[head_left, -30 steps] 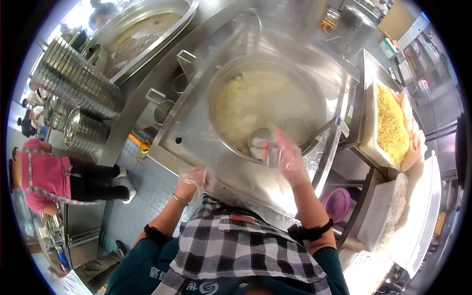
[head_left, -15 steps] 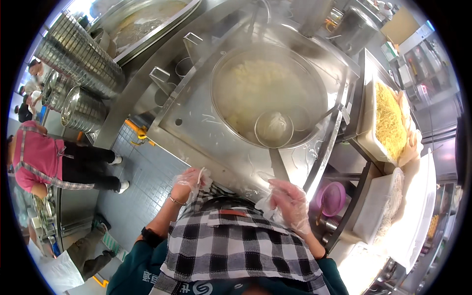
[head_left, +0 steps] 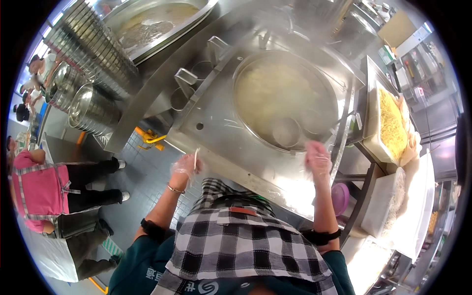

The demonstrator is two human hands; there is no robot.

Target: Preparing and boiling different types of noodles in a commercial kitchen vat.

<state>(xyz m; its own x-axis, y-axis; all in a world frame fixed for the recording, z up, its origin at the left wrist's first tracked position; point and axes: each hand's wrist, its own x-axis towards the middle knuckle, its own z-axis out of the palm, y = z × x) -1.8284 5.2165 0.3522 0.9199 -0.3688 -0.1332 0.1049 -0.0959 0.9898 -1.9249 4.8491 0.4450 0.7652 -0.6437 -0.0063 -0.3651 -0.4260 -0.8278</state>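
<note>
In its clear plastic glove, my left hand [head_left: 185, 167] is held over the near left edge of the steel cooker, fingers curled. A thin pale strip [head_left: 197, 158] stands at its fingertips; what it is I cannot tell. My gloved right hand [head_left: 318, 158] is closed at the near right rim of the large round pot [head_left: 241, 115]. Just left of it, a round ladle-like strainer [head_left: 286, 132] sits in the cloudy, steaming liquid. Its handle is not plainly visible, so whether my right hand grips it is unclear. Pale food [head_left: 268, 83] floats farther back.
Yellow noodles [head_left: 391, 125] fill a tray at the right, above a white tub [head_left: 381, 211]. A purple basin [head_left: 339, 198] sits below. At left are stacked steel baskets [head_left: 93, 54] and a person in pink [head_left: 42, 184]. Another large pot [head_left: 160, 24] stands at the back left.
My right hand has moved forward and right, up to the pot rim. The strainer's handle no longer shows in front of the pot. My left hand has risen slightly, and the whole view has shifted.
</note>
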